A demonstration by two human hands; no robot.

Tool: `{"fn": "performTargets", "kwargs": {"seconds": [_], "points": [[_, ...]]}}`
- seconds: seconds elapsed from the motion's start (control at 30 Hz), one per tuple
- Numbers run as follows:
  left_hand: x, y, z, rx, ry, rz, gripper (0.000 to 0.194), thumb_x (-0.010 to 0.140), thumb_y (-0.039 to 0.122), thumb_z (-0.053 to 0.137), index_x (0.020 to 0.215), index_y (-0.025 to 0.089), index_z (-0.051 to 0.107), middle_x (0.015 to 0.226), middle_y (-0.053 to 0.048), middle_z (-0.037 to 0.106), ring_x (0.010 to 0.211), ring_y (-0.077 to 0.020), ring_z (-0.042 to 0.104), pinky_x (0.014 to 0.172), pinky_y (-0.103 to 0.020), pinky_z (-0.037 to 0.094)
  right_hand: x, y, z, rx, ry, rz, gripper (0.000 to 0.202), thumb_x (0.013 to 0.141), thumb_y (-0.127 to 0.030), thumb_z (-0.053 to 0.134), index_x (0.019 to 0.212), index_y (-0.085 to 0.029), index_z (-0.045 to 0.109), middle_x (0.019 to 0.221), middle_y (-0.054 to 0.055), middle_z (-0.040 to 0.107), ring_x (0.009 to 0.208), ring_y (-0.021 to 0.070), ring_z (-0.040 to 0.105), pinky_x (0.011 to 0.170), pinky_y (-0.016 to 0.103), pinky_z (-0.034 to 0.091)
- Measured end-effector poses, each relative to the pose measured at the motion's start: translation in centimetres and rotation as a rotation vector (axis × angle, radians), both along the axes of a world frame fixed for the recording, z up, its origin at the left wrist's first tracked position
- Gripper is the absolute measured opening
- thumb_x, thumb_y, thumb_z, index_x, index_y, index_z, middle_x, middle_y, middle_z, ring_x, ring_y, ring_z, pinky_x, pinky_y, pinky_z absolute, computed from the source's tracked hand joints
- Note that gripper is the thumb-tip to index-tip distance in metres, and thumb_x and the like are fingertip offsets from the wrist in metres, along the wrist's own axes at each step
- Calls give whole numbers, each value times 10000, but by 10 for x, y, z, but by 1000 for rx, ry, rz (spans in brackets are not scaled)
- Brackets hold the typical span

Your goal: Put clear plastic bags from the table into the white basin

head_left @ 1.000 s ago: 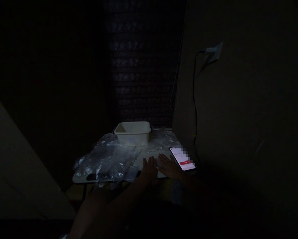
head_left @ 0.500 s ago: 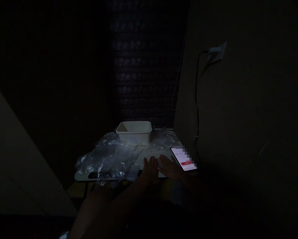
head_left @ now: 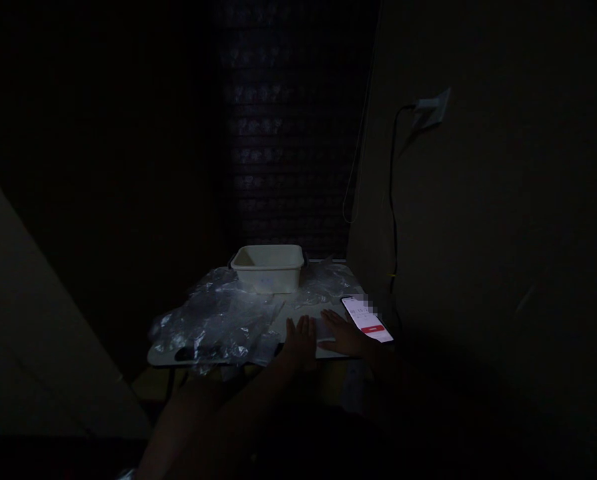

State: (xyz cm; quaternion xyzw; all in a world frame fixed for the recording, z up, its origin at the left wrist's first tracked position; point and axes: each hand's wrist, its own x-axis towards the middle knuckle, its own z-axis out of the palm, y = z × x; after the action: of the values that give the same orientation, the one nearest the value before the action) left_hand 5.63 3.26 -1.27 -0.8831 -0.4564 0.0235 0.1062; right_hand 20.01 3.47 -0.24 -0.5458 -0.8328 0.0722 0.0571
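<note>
The scene is very dim. My left hand (head_left: pixel 300 339) lies palm down near the front edge of a small pale table (head_left: pixel 292 311), its fingers stretched out and the thumb apart. Beside it my right hand (head_left: pixel 343 335) rests flat too, fingers pointing forward and left. Between the two hands shows a thin pale sheet-like piece (head_left: pixel 323 329), too dark to name; it seems to reach the right hand's fingers. Crumpled clear plastic bags (head_left: pixel 218 320) spread to the left of my left hand. A lit phone (head_left: pixel 366 320) lies just right of my right hand.
A white plastic basin (head_left: pixel 269 279) stands at the back of the table, with more clear plastic (head_left: pixel 326 283) to its right. A black cable (head_left: pixel 392 200) hangs down the right wall from a plug in a socket (head_left: pixel 433 108). A dark blind (head_left: pixel 288 133) is behind.
My hands have spread slightly apart on the table, and more of the pale piece shows between them. The view has shifted a little; basin, bags and phone stay in place.
</note>
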Motion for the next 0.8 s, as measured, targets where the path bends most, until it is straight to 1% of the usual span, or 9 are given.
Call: {"fn": "performTargets", "kwargs": {"seconds": [0.1, 0.2, 0.33, 0.4, 0.5, 0.6, 0.67, 0.73, 0.8], "points": [[0, 4, -5, 4, -22, 24, 656, 659, 419, 341, 1160, 19, 205, 1207, -199, 191, 1095, -291, 156, 814, -521, 112, 2, 1, 5, -22, 9, 2, 796, 573, -579, 356, 1190, -115, 160, 1242, 107, 157, 1123, 220, 99, 883, 407, 104], [-2, 7, -9, 15, -35, 33, 556, 700, 344, 307, 1160, 46, 218, 1210, -189, 192, 1091, -277, 181, 811, -523, 113, 5, 1, 9, -36, 3, 10, 805, 539, -567, 411, 1186, -151, 175, 1245, 96, 154, 1123, 233, 87, 875, 428, 98], [-9, 5, -8, 5, 2, -28, 659, 638, 391, 399, 1161, 42, 203, 1216, -209, 152, 1083, -316, 167, 799, -525, 133, 8, -1, 12, -70, -6, 24, 822, 521, -545, 447, 1192, -177, 145, 1250, 94, 137, 1125, 237, 66, 872, 444, 77], [-12, 2, -6, 26, -1, -50, 620, 654, 365, 391, 1161, 59, 208, 1219, -199, 154, 1072, -322, 192, 799, -520, 142, 10, -1, 13, -108, -12, 17, 843, 508, -542, 461, 1195, -191, 119, 1254, 98, 113, 1126, 243, 50, 861, 466, 76], [-13, -4, -4, 58, -10, -62, 471, 705, 276, 328, 1132, 85, 276, 1211, -173, 209, 1051, -314, 243, 807, -507, 151, 13, 2, 14, -175, -28, -14, 903, 472, -541, 493, 1197, -212, 68, 1262, 100, 54, 1125, 259, 2, 839, 501, 63], [-11, -10, -2, 60, 2, -69, 410, 717, 247, 312, 1091, 79, 335, 1172, -171, 287, 1033, -310, 274, 813, -498, 153, 18, 5, 14, -223, -54, -31, 988, 416, -533, 535, 1197, -212, 22, 1262, 112, 5, 1117, 274, -60, 823, 522, 44], [-9, -13, 0, 73, -5, -71, 385, 726, 246, 302, 1071, 83, 358, 1143, -165, 332, 1026, -303, 286, 817, -498, 146, 20, 5, 13, -242, -69, -30, 1016, 398, -525, 552, 1195, -211, 7, 1260, 124, -15, 1112, 281, -76, 812, 533, 39], [-8, -15, 2, 100, -22, -54, 350, 743, 238, 270, 1042, 99, 390, 1119, -148, 366, 1037, -294, 271, 822, -502, 127, 22, 5, 12, -258, -76, -34, 1022, 394, -519, 560, 1195, -213, 4, 1258, 134, -24, 1110, 288, -74, 806, 539, 37], [-7, -16, 4, 145, -45, -59, 337, 757, 248, 242, 1017, 116, 412, 1128, -132, 361, 1064, -286, 225, 828, -507, 101, 22, 5, 11, -271, -79, -44, 1018, 398, -515, 561, 1194, -215, 1, 1257, 137, -23, 1109, 291, -71, 805, 541, 34]]}}
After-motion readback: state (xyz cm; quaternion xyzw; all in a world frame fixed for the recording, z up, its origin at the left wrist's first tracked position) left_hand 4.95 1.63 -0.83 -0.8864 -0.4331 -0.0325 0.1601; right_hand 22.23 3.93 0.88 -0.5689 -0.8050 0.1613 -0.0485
